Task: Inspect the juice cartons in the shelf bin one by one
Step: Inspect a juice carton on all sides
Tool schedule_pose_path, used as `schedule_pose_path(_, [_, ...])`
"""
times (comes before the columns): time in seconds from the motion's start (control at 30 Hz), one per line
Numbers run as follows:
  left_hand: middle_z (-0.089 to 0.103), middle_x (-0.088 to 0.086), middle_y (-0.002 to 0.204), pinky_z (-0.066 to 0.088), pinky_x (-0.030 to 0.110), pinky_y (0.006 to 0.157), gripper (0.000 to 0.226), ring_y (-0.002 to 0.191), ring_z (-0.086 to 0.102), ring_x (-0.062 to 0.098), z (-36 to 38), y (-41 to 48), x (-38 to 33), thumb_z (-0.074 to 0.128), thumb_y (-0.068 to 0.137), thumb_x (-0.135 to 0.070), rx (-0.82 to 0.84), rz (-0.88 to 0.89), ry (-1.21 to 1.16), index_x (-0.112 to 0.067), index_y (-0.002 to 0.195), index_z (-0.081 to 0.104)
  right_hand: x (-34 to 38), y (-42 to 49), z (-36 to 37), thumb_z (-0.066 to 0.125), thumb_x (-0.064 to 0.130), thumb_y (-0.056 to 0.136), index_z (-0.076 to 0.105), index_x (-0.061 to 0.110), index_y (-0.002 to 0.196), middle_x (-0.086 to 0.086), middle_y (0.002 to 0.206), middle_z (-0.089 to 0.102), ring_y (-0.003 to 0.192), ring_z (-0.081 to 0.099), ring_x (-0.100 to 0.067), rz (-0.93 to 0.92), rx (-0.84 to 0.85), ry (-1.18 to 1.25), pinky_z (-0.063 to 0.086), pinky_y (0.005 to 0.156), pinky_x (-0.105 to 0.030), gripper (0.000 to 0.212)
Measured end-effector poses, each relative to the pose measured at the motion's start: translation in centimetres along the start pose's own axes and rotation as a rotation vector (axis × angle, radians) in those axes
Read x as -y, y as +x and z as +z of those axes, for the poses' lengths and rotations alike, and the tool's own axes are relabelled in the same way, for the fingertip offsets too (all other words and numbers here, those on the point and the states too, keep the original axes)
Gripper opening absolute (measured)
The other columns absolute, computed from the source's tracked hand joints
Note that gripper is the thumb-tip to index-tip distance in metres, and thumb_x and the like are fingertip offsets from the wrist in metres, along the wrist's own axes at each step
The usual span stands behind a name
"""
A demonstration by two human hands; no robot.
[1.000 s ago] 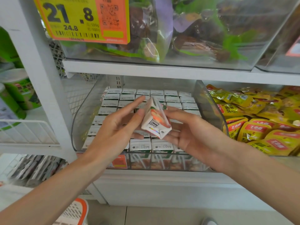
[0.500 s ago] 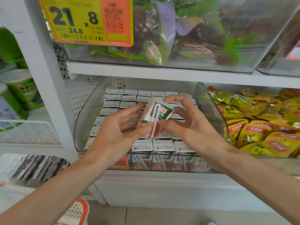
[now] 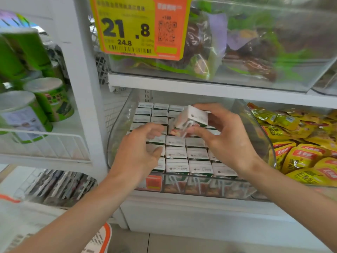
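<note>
One juice carton [image 3: 193, 116] is held just above the clear plastic shelf bin [image 3: 255, 128], over its middle rows, tilted with the white top turned toward the camera. It's gripped by the right hand [image 3: 229, 143], with fingers [image 3: 209, 107] curled over the far edge and the thumb pressed in from below, so the little boxy pack is clamped snug. A thin white straw can be seen on its side. The left hand [image 3: 138, 152] is parked over the bin's left side, fingers [image 3: 155, 129] loosely curled and a bit apart, nothing held. Whether the packs underneath are touched can't be told, too blurry. The other cartons [image 3: 197, 154] are packed upright inside the bin in tight rows. Crinkly yellow snack pouches [image 3: 300, 157] are piled just right of the bin.
</note>
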State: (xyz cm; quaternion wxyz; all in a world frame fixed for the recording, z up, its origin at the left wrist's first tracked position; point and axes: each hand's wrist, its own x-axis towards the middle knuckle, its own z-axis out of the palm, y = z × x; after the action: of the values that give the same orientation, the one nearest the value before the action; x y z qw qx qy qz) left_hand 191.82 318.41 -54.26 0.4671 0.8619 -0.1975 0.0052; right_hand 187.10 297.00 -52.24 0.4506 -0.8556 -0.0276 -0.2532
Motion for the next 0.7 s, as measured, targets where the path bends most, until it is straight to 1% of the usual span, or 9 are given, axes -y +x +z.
schedule_pose_path(0.13, [0.069,-0.019,0.108,0.044,0.023,0.101,0.041,0.110,0.063,0.003,-0.1,-0.1,0.1,0.076,0.091,-0.005,0.004,-0.007,0.039,-0.033,0.120,0.069,-0.5,2.0,1.1,0.086,0.023,0.087,0.068,0.024,0.131,0.009,0.119,0.073,0.112,0.071,-0.013,0.022,0.013,-0.052,0.057,0.103,-0.041,0.047])
schedule_pose_path(0.2, [0.069,-0.021,0.109,0.042,0.016,0.099,0.036,0.110,0.062,0.000,-0.2,-0.2,0.3,0.073,0.092,-0.004,0.013,0.001,0.048,-0.033,0.115,0.070,-0.8,2.9,1.7,0.085,0.024,0.088,0.066,0.027,0.132,0.011,0.125,0.070,0.114,0.069,-0.012,0.013,0.077,-0.116,0.056,0.104,-0.041,0.048])
schedule_pose_path(0.27, [0.069,-0.021,0.112,0.037,0.001,0.090,0.033,0.111,0.061,-0.002,-0.4,-0.2,0.5,0.069,0.094,-0.002,0.024,0.002,0.046,-0.032,0.108,0.073,-1.0,3.5,1.9,0.084,0.024,0.090,0.064,0.032,0.134,0.015,0.129,0.068,0.111,0.070,-0.013,0.011,0.148,-0.176,0.057,0.102,-0.040,0.049])
schedule_pose_path(0.33, [0.069,-0.019,0.115,0.034,-0.003,0.083,0.032,0.112,0.062,-0.001,-0.6,-0.2,0.6,0.067,0.095,-0.002,0.033,-0.002,0.047,-0.032,0.105,0.074,-1.1,4.1,1.5,0.084,0.026,0.090,0.065,0.036,0.131,0.024,0.123,0.067,0.104,0.070,-0.005,0.003,0.182,-0.222,0.057,0.100,-0.034,0.047])
schedule_pose_path(0.4, [0.070,-0.017,0.116,0.034,-0.001,0.086,0.031,0.115,0.062,0.001,-0.7,-0.3,0.6,0.067,0.096,-0.003,0.040,0.000,0.045,-0.032,0.104,0.074,-1.1,4.6,0.9,0.085,0.030,0.089,0.066,0.040,0.129,0.025,0.118,0.068,0.101,0.070,-0.002,0.006,0.202,-0.270,0.057,0.098,-0.029,0.046])
schedule_pose_path(0.47, [0.070,-0.016,0.117,0.038,0.005,0.089,0.030,0.114,0.062,0.002,-0.7,-0.3,0.5,0.067,0.096,-0.005,0.041,-0.002,0.050,-0.032,0.105,0.074,-1.1,5.1,0.5,0.086,0.032,0.088,0.066,0.043,0.127,0.019,0.120,0.068,0.101,0.070,-0.005,0.023,0.237,-0.290,0.057,0.098,-0.028,0.046])
schedule_pose_path(0.5, [0.070,-0.016,0.118,0.038,0.005,0.086,0.029,0.112,0.063,0.001,-0.7,-0.3,0.5,0.067,0.096,-0.006,0.040,-0.006,0.057,-0.033,0.105,0.074,-1.1,5.2,0.6,0.087,0.032,0.087,0.066,0.043,0.127,0.016,0.120,0.068,0.100,0.070,-0.007,0.030,0.259,-0.302,0.057,0.097,-0.029,0.046])
schedule_pose_path(0.6, [0.067,-0.021,0.117,0.033,0.003,0.081,0.027,0.107,0.061,-0.003,-0.6,-0.3,0.3,0.066,0.098,-0.010,0.041,-0.017,0.067,-0.035,0.106,0.073,-1.6,5.3,1.5,0.085,0.025,0.089,0.068,0.034,0.129,0.009,0.123,0.065,0.101,0.068,-0.015,0.018,0.338,-0.400,0.058,0.094,-0.036,0.044])
schedule_pose_path(0.7, [0.067,-0.023,0.116,0.036,0.013,0.091,0.026,0.112,0.059,-0.002,-0.6,-0.4,0.2,0.066,0.098,-0.011,0.033,-0.022,0.066,-0.035,0.107,0.073,-2.3,5.1,2.2,0.081,0.020,0.094,0.072,0.023,0.131,0.006,0.117,0.061,0.109,0.063,-0.021,-0.028,0.415,-0.491,0.054,0.096,-0.036,0.038])
